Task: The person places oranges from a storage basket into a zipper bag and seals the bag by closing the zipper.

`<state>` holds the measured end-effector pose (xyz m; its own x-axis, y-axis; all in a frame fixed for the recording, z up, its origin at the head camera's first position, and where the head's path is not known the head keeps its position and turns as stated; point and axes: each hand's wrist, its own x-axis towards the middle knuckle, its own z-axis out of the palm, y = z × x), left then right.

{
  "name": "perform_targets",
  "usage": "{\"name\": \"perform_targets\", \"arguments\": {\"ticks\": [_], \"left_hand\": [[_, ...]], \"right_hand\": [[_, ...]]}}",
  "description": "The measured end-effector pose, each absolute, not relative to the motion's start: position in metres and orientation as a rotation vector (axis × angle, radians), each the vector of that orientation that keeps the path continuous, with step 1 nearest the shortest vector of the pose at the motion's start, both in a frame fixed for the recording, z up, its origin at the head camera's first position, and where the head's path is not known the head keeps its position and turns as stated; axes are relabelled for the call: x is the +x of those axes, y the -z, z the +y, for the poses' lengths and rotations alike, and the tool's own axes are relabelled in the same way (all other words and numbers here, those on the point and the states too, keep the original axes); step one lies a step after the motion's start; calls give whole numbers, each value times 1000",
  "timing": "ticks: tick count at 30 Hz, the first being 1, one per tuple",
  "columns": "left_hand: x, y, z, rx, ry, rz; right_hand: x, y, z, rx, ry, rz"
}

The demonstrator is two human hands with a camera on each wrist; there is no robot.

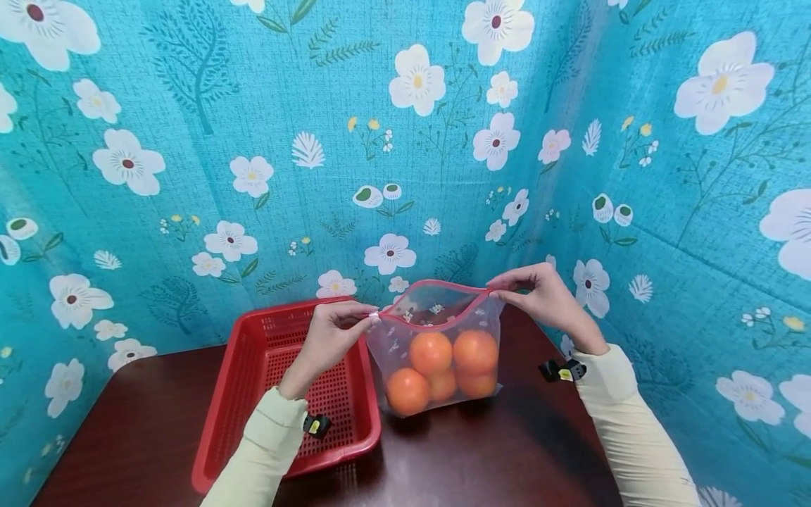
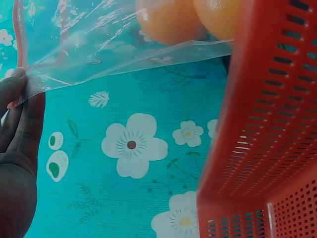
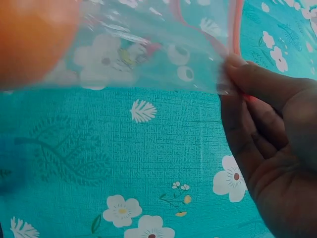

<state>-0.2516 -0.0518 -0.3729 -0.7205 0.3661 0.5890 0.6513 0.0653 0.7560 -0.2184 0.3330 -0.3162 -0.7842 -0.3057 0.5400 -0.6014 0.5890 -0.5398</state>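
A: How many items stand on the dark wooden table (image 1: pixel 507 458)?

B: Two: one clear zip bag (image 1: pixel 436 345) with a red seal strip, upright at centre, and one red perforated plastic basket (image 1: pixel 285 394) just to its left, touching or nearly so.

A: Contents of the bag?

B: Four oranges (image 1: pixel 431 352) can be counted, stacked in two rows.

A: And the hands?

B: The left hand (image 1: pixel 332 338) pinches the bag's left top corner; the right hand (image 1: pixel 545 296) pinches the right top corner. The mouth gapes between them. A blue floral cloth (image 1: pixel 405 141) forms the backdrop.
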Motion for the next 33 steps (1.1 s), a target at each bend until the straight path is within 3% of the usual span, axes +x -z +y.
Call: {"name": "perform_targets", "arguments": {"ticks": [15, 33], "left_hand": [[-254, 371, -65, -967, 1634, -2170], [-249, 377, -59, -842, 1757, -2163]], "right_hand": [[-228, 329, 348, 735, -956, -2505], [-233, 337, 326, 764, -1058, -2542]]}}
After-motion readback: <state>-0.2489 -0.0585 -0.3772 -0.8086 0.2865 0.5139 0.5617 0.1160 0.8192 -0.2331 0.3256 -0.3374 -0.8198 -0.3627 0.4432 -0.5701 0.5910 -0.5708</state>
